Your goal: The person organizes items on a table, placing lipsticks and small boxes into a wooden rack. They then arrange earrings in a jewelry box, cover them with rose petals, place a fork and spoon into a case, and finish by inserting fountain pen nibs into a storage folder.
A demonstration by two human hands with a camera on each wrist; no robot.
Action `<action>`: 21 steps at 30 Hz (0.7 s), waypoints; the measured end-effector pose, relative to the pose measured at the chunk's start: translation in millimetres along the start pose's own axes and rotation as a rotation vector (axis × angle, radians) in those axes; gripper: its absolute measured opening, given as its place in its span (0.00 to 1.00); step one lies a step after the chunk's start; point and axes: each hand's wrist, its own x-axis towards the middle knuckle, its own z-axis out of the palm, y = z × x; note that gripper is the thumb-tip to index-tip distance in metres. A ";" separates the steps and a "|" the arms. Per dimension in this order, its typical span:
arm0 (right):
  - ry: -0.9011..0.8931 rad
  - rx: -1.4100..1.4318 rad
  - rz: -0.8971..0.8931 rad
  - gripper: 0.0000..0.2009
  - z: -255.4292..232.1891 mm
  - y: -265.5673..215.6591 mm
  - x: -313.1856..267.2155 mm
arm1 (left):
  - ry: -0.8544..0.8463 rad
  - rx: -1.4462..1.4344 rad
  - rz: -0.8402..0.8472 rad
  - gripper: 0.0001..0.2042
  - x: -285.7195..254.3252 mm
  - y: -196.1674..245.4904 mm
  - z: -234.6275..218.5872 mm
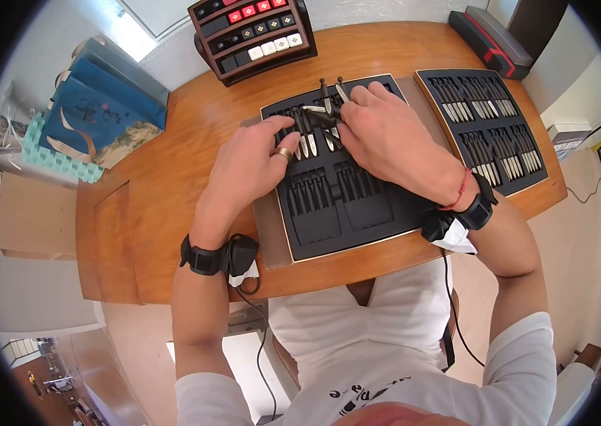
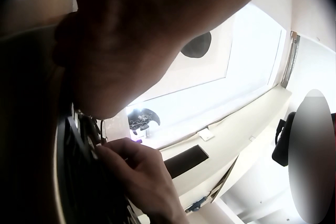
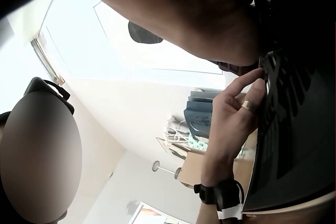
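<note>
A black slotted tray (image 1: pixel 318 240) lies in front of the person, holding several slim pieces with black handles and silver ends (image 1: pixel 309 145). At its upper left, the left hand (image 1: pixel 247 157) has index finger and thumb reaching down at the slots, a gap between the tips. The right hand (image 1: pixel 389 135) bends over the upper right part of the tray. Between its thumb and fingers it pinches a slim black-handled piece (image 1: pixel 323 118), partly hidden by the fingers. In the left wrist view the right hand (image 2: pixel 139 174) shows its fingertips close together just over the tray.
A second black tray (image 1: pixel 461 128) full of similar pieces lies to the right. Behind stand a wooden rack (image 1: pixel 307 50) of small boxes and a long grey-and-red case (image 1: pixel 489 44). A blue paper bag (image 1: pixel 80 106) stands at the left on the wooden table (image 1: pixel 151 213).
</note>
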 end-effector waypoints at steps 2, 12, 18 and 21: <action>0.059 0.027 -0.018 0.06 -2.5 -1.2 1.9 | 0.046 -0.068 0.010 0.15 2.1 -3.4 3.3; 0.039 0.523 0.099 0.12 -5.3 -16.3 9.4 | 0.170 -0.596 -0.118 0.16 3.6 11.9 1.0; -0.045 0.603 0.024 0.11 -5.5 -19.8 8.6 | 0.095 -0.950 -0.253 0.14 2.6 10.9 -3.7; 0.024 0.523 -0.004 0.09 -1.6 -17.6 8.2 | 0.142 -0.791 -0.191 0.14 8.8 -5.6 2.0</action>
